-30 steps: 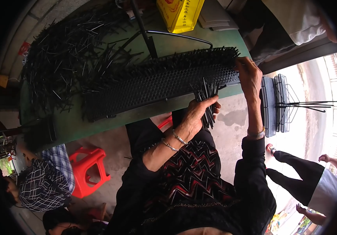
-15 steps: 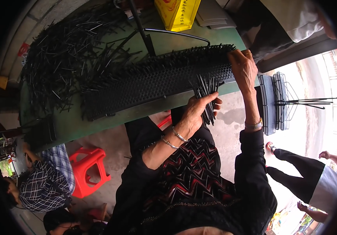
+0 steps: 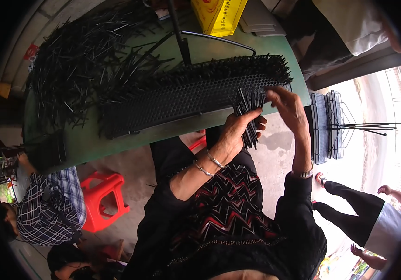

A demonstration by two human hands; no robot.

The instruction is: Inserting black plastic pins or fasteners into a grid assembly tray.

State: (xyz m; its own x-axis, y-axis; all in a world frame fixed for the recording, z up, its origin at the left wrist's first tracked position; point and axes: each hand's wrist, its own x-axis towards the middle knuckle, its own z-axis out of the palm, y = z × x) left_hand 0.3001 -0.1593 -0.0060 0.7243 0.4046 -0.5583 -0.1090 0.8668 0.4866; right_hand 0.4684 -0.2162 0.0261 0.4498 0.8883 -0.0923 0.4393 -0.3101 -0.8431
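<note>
My left hand point(image 3: 234, 130) is closed round a bundle of thin black plastic strips point(image 3: 245, 100), their ends sticking out above and below the fist. My right hand point(image 3: 291, 109) is just right of the bundle's upper ends, fingertips pointing at them. Those fingertips are blurred, and whether they hold a strip cannot be made out. Beyond both hands lies a long black perforated panel point(image 3: 163, 105) with honeycomb-like holes, along the table's near edge. Many short black strips point(image 3: 261, 65) stand up from its far side like bristles.
A large heap of loose black strips point(image 3: 74, 60) covers the left of the green table point(image 3: 98, 154). A black metal frame point(image 3: 219, 39) rises behind the panel, near a yellow bag point(image 3: 221, 18). Below are a red stool point(image 3: 100, 200) and wire racks point(image 3: 321, 126). Other people are on both sides.
My right hand has come from the panel's far right end down and toward me, to beside the bundle. My left hand still grips the strips in nearly the same place.
</note>
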